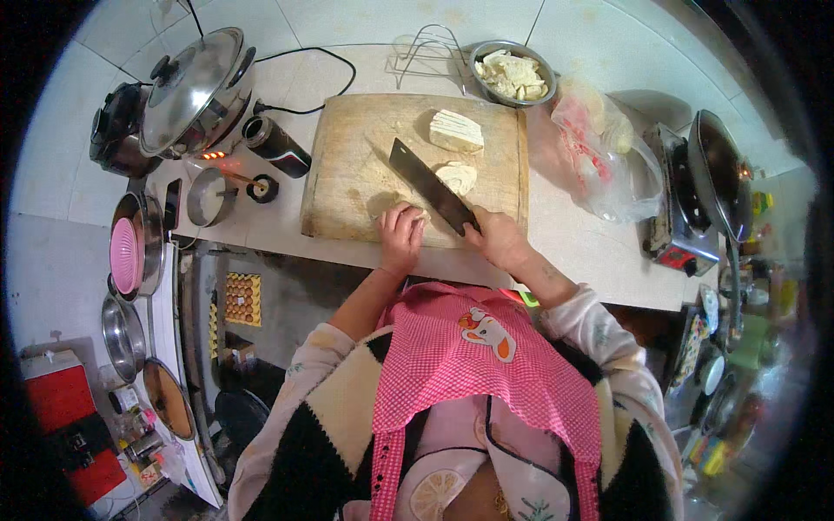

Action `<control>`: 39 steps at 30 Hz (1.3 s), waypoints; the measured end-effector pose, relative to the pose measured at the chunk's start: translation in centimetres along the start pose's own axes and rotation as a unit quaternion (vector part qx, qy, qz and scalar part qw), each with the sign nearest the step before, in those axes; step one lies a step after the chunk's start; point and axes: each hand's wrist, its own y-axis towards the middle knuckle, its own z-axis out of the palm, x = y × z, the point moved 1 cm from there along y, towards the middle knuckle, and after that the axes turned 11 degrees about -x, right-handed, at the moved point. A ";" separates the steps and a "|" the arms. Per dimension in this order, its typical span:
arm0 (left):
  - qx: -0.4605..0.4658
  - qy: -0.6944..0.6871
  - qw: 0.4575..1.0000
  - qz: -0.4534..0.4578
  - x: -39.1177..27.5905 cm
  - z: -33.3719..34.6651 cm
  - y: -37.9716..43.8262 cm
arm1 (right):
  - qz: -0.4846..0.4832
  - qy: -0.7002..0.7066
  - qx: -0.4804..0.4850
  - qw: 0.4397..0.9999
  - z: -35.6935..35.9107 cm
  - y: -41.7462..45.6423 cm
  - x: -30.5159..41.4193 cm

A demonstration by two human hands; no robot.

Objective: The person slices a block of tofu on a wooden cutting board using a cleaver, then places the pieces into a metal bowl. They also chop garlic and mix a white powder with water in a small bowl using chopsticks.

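My right hand (500, 238) grips the handle of a dark-bladed cleaver (430, 179), whose blade slants to the far left over a wooden cutting board (352, 150). My left hand (400, 236) is at the board's near edge, fingers curled around a small pale food piece (424, 215) that is mostly hidden. To the right of the blade lie some thin pale slices (458, 177). Behind them rests a cream-coloured block (456, 131), perhaps bean curd, with lines across its top. A metal bowl (550, 83) of pale cut pieces (511, 73) stands beyond the board's far right corner.
At left are a lidded steel pot (195, 98), a black flask (277, 146) and a small saucepan (210, 198). A wire rack (427, 55) stands behind the board. Rightward lie a plastic bag (603, 163) and a portable stove (677, 221) beside a tilted wok (720, 172).
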 end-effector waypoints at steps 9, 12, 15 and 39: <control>-0.001 0.000 0.999 -0.053 -0.1 0.0 0.5 | -0.031 -0.045 -0.022 0.998 -1.1 -0.6 -0.5; -0.017 -0.036 0.997 -0.072 -0.2 -0.1 0.7 | -0.035 -0.052 -0.041 0.997 -1.1 -0.6 -0.4; -0.017 -0.043 0.996 -0.075 -0.1 -0.2 0.8 | -0.014 -0.053 -0.028 0.998 -1.5 -0.3 -0.2; 0.135 0.030 0.985 -0.099 -0.6 -1.9 4.0 | -0.013 -0.032 -0.024 0.999 -0.4 0.1 -1.2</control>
